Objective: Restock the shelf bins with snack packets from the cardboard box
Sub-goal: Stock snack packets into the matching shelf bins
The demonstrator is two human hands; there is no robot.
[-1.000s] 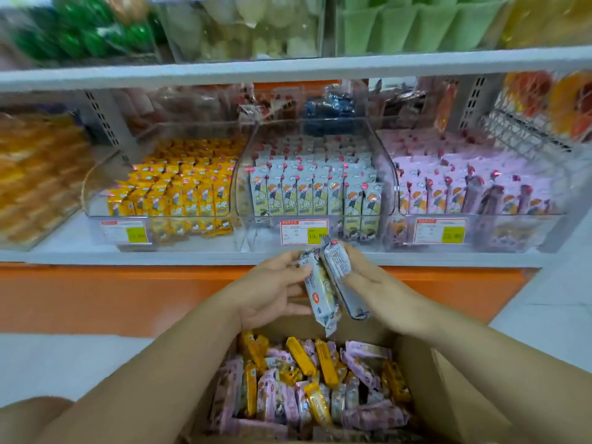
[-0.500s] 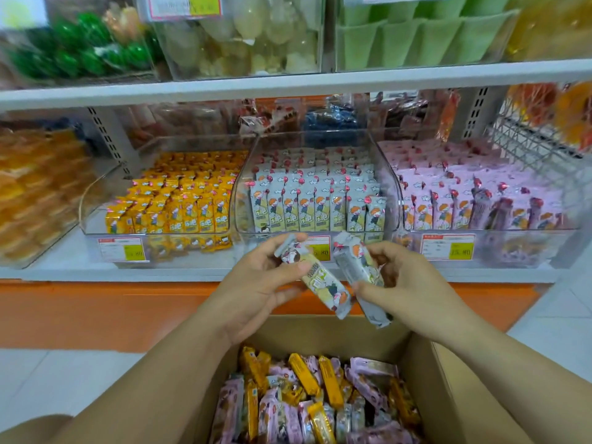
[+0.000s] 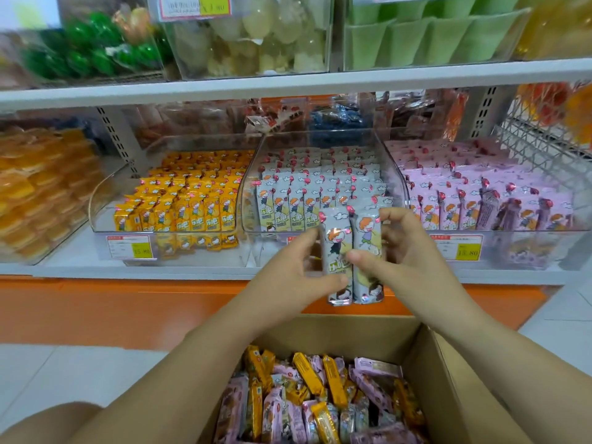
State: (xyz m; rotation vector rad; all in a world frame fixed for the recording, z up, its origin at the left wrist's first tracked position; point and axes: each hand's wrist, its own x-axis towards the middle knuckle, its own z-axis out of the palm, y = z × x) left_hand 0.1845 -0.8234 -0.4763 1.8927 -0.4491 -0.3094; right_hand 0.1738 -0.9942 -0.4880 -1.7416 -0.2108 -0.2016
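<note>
Above box (image 3: 346, 328), hands (image 3: 288, 280) (image 3: 413, 267) gripping 2 乐吧 packets (image 3: 338, 248) (image 3: 368, 232)

Left hand (image 3: 290, 277) and right hand (image 3: 407, 261) hold two grey packets (image 3: 350, 251) upright before the middle bin (image 3: 320, 139), above the cardboard box (image 3: 455, 389).

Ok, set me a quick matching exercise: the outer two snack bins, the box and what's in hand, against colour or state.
Things:
1. left bin
2. right bin
3. cardboard box
4. held packets

Colour or state:
A. loose mix of yellow and pink packets
B. white, upright, side by side
C. rows of yellow packets
D. rows of pink packets

Pairs: 1-C, 2-D, 3-A, 4-B
</note>
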